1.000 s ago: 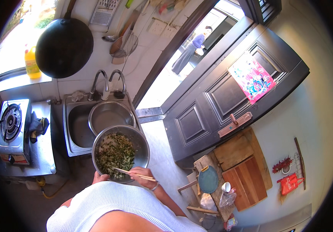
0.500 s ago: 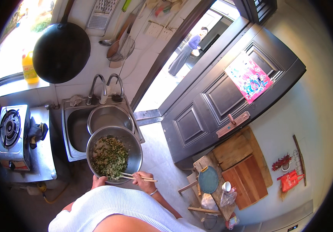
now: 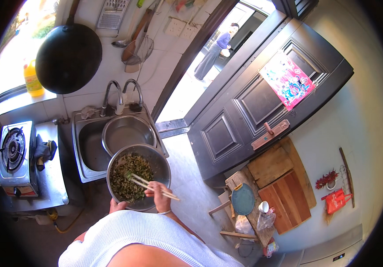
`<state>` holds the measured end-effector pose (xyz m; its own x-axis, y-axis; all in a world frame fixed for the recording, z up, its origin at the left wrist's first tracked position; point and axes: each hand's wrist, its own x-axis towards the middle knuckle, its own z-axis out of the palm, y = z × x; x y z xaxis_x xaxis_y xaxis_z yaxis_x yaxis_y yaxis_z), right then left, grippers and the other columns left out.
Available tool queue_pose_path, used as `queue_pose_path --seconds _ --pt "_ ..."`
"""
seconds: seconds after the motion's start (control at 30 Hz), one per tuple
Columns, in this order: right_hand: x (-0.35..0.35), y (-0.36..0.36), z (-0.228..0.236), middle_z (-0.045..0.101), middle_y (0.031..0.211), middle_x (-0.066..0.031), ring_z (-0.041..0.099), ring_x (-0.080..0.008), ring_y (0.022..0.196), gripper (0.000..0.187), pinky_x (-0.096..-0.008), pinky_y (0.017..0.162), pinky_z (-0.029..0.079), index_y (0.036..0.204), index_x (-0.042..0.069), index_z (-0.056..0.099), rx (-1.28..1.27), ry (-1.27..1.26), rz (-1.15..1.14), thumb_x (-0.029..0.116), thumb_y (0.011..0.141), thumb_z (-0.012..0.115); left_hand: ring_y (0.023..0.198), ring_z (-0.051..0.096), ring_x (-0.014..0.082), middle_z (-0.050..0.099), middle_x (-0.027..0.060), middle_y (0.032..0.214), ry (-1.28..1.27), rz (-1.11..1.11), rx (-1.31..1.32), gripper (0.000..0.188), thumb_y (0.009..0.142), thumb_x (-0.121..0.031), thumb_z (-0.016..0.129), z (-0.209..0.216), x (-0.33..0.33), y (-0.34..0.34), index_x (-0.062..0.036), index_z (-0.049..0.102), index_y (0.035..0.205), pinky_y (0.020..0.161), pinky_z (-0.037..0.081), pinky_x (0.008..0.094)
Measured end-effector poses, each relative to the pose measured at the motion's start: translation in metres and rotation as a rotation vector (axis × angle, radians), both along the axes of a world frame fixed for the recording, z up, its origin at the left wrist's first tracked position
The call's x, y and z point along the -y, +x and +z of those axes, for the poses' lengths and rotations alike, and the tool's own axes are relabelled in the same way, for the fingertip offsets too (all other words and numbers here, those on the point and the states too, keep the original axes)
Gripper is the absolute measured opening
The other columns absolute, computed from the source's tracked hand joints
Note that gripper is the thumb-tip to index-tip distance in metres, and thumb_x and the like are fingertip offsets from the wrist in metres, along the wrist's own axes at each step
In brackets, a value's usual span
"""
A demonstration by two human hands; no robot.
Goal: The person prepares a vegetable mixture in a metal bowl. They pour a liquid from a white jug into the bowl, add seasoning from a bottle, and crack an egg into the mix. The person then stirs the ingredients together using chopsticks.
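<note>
Steel mixing bowl (image 3: 156, 165) full of chopped green filling (image 3: 128, 177) sits held in front of the person's chest, just forward of the sink (image 3: 84, 144). Against the pictures from a moment earlier, the chopsticks (image 3: 153, 187) have swung: they lay low across the near rim of the bowl, and now their tips dig into the middle of the greens while the handles point out to the right. The greens look heaped toward the left side of the bowl, which suggests the stirring is under way rather than finished. The right hand (image 3: 159, 193) is clenched round the chopsticks at the bowl's near rim. The left hand (image 3: 117, 206) grasps the bowl from underneath at its near edge; only the knuckles show.

Beyond the bowl, a second, empty steel basin (image 3: 127, 133) lies in the sink, under two curved taps (image 3: 122, 93). Left of the sink stands a gas burner (image 3: 13, 151) on a steel counter, with a dark cloth (image 3: 44, 151) beside it. Above the sink a black wok (image 3: 69, 58) hangs on a white tiled wall, next to a grater and ladles. A yellow bottle (image 3: 32, 79) stands on the windowsill. Right of the sink, a doorway opens to bright daylight, where another person (image 3: 213, 51) stands well apart. A dark panelled door (image 3: 244, 115) carries a colourful picture. Wooden boards (image 3: 284, 187) lean against the far wall.
</note>
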<state>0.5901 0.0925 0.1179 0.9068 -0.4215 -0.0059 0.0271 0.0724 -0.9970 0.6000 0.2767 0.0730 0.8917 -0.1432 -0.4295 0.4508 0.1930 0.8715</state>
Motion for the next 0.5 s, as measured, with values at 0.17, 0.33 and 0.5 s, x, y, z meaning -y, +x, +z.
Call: queue_pose_path --seconds 0.17,0.33,0.5 --pt "-0.013 -0.027 0.010 0.067 0.089 -0.0140 0.065 -0.0150 0.065 0.021 -0.0246 0.058 0.054 0.104 -0.004 0.066 0.040 -0.415 0.403 0.012 0.092 0.063 0.103 0.059 0.0267 0.057 0.0162 0.114 -0.048 -0.018 0.025 0.039 0.074 -0.006 0.063 -0.056 0.001 0.000 0.0035 0.059 0.112 0.089 0.046 0.0341" --pt "0.037 -0.037 0.014 0.068 0.085 -0.0151 0.067 -0.0270 0.073 0.011 -0.0321 0.064 0.056 0.092 -0.002 0.069 0.235 -0.777 0.414 0.003 0.082 0.070 0.095 0.059 0.0250 0.058 0.0153 0.109 0.299 -0.110 0.427 0.035 0.075 -0.006 0.061 -0.062 -0.007 -0.011 0.0045 0.059 0.108 0.083 0.048 0.0354" --pt "0.028 -0.029 0.004 0.068 0.085 -0.0136 0.067 -0.0275 0.076 0.017 -0.0341 0.064 0.056 0.092 0.002 0.068 0.390 -0.999 0.307 0.005 0.077 0.074 0.072 0.059 0.0175 0.060 0.0058 0.079 -0.182 0.033 0.149 0.029 0.075 -0.004 0.054 0.006 -0.004 0.005 0.0030 0.060 0.103 0.062 0.048 0.0348"
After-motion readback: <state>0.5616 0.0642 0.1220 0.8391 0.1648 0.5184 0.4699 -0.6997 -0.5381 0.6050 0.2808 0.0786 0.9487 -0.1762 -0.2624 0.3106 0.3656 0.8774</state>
